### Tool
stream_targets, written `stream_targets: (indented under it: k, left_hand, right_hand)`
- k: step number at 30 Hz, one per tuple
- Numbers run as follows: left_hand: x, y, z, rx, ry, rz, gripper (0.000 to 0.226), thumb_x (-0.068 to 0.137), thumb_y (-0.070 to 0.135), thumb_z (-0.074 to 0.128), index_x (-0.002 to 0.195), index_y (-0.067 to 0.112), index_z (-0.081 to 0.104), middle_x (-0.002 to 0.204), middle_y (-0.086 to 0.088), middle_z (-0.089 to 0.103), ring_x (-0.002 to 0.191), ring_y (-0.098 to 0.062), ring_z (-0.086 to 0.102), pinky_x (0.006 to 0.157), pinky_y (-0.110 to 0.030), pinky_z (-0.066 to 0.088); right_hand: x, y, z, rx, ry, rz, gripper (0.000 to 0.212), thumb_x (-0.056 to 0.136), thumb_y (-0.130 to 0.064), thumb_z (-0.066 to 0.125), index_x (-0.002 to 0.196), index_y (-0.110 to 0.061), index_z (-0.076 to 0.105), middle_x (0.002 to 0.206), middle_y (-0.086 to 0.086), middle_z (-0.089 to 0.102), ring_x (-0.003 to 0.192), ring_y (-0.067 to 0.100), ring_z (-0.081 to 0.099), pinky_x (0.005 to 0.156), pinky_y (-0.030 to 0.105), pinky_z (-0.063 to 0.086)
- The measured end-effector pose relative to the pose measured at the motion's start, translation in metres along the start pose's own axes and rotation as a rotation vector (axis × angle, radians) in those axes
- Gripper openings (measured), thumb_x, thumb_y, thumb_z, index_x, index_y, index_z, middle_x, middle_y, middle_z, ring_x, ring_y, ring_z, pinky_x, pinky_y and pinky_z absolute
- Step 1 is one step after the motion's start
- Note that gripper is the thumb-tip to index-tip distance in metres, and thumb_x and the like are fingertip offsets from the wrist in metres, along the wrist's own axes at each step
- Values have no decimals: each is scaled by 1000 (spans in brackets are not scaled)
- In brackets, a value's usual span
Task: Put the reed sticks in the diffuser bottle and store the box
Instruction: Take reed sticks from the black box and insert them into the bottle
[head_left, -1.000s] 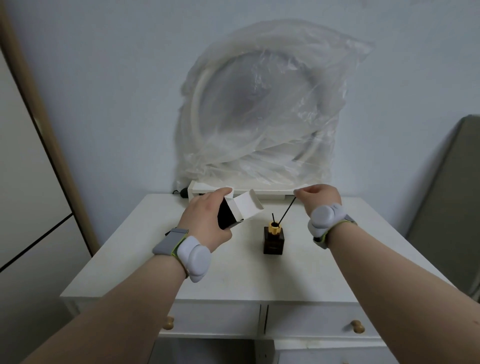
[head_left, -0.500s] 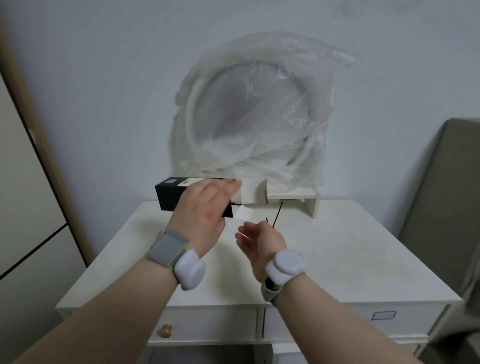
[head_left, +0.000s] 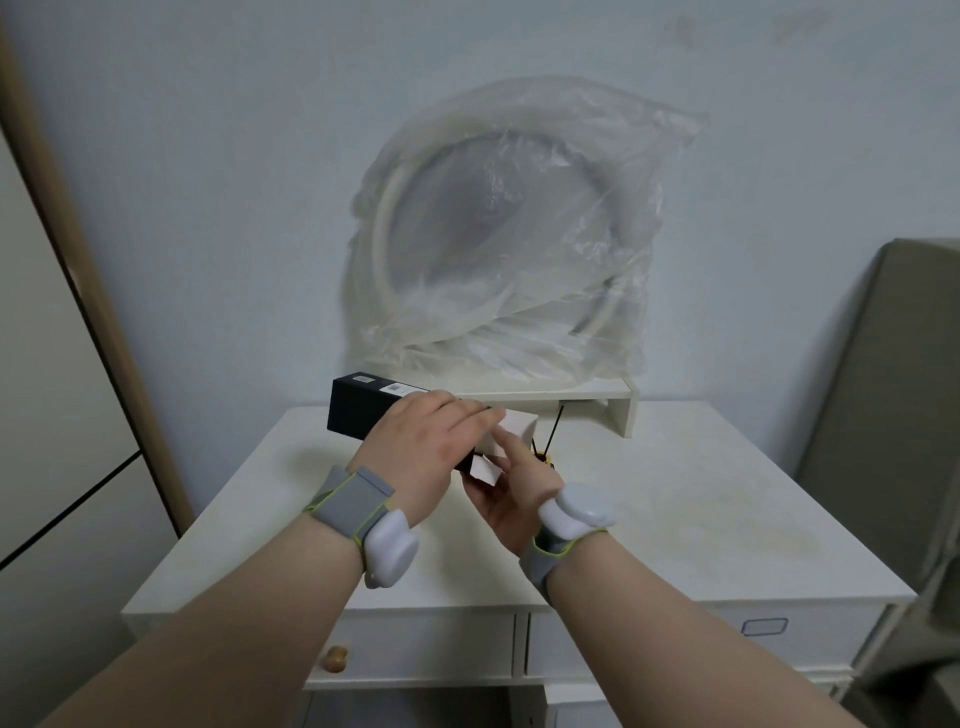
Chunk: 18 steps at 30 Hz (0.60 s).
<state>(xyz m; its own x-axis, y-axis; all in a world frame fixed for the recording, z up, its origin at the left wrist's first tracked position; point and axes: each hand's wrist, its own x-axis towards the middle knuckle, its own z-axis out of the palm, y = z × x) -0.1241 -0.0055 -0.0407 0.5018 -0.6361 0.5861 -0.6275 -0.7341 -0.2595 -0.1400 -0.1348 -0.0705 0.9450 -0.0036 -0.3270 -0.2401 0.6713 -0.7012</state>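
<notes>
A long black box (head_left: 363, 408) with white end flaps (head_left: 511, 434) lies sideways above the white desk (head_left: 675, 493), held around its middle by my left hand (head_left: 421, 449). My right hand (head_left: 511, 491) is at the box's open right end, fingers touching the white flaps. Two thin black reed sticks (head_left: 553, 431) stand up just behind my right hand. The diffuser bottle is almost fully hidden by that hand; only a bit of its gold neck (head_left: 543, 458) shows.
A low white shelf riser (head_left: 597, 397) stands at the back of the desk and carries a big clear plastic bag with a coiled white hose (head_left: 498, 249). Desk drawers with a wooden knob (head_left: 335, 660) face me. An olive chair (head_left: 893, 415) stands to the right.
My right hand let go of the reed stick in the bottle and came left to the box's open end. My left hand turned the box sideways and keeps hold of it.
</notes>
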Motion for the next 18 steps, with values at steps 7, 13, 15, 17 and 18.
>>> stream_targets:
  k: [7, 13, 15, 17, 18]
  left_hand:
    - [-3, 4, 1, -37, -29, -28, 76, 54, 0, 49, 125, 25, 44, 113, 5, 66, 100, -22, 59, 90, -34, 48]
    - [0, 3, 1, -40, -18, -8, 81, 51, -4, 57, 126, 23, 44, 112, 4, 66, 97, -24, 60, 89, -35, 50]
    - [1, 3, 2, -45, -22, -12, 82, 50, -5, 58, 126, 23, 43, 111, 4, 66, 97, -25, 61, 89, -36, 50]
    - [1, 4, 4, -52, -29, -23, 83, 50, -5, 59, 126, 24, 42, 111, 4, 66, 97, -25, 61, 89, -36, 50]
    - [2, 5, 5, -54, -30, -30, 83, 51, -5, 59, 127, 23, 43, 111, 4, 66, 97, -25, 61, 89, -37, 50]
  right_hand:
    - [-5, 0, 1, -221, 99, 23, 8, 82, -13, 65, 85, -6, 65, 90, 9, 64, 76, 16, 60, 51, 16, 50]
    - [-4, -5, 1, -238, 111, 92, 25, 82, -15, 68, 103, -5, 61, 80, 7, 64, 62, 13, 60, 41, 15, 50]
    - [-3, -6, -1, -265, 106, 93, 20, 82, -18, 67, 97, -6, 61, 82, 7, 64, 64, 14, 62, 43, 16, 51]
    - [-2, -7, -4, -279, 103, 99, 12, 83, -18, 66, 90, -9, 61, 85, 7, 64, 66, 14, 63, 45, 17, 52]
    - [-1, -7, -5, -287, 104, 101, 12, 84, -18, 65, 90, -9, 61, 87, 8, 65, 66, 15, 63, 46, 17, 52]
